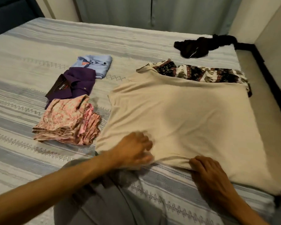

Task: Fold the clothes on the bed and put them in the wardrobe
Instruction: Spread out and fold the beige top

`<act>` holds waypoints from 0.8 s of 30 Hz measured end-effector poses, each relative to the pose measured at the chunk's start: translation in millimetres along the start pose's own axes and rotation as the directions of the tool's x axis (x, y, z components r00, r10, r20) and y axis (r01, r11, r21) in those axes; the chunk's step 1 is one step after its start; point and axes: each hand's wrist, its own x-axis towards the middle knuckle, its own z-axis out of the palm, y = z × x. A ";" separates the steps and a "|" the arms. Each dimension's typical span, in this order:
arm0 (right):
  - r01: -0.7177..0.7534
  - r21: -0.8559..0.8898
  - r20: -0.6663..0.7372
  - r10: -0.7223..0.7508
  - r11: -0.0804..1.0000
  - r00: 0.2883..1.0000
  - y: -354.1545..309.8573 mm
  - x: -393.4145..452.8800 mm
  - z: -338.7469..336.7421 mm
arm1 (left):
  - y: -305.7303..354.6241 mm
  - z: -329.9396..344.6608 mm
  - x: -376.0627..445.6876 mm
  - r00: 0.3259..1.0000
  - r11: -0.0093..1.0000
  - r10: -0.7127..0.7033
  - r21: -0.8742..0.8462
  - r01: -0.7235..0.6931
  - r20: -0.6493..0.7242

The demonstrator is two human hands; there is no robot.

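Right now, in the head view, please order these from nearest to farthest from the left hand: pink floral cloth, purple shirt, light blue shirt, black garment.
From the left hand:
1. pink floral cloth, just to its left
2. purple shirt, behind the pink one
3. light blue shirt, farther back in that row
4. black garment, far right corner

On the bed, three folded clothes lie left of a spread shirt; two unfolded garments lie behind it.

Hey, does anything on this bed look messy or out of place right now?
Yes. The black garment lies crumpled near the far right corner, trailing off the bed edge, and the patterned garment sits bunched, partly under the beige top.
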 end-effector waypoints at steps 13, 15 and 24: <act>-0.016 -0.303 -0.022 0.010 0.953 1.000 99.0 -73.2 -39.4 | 92.9 46.0 30.3 0.984 0.931 -0.175 0.324 0.170 -0.014; -0.123 -0.286 0.014 0.132 0.950 0.991 110.2 -81.4 -43.7 | 100.2 43.7 34.2 0.947 0.928 -0.319 0.213 0.306 0.030; -0.429 0.178 0.082 0.422 0.885 0.903 143.1 -81.6 -72.4 | 65.2 22.6 19.8 0.910 0.913 -0.388 0.191 0.360 0.144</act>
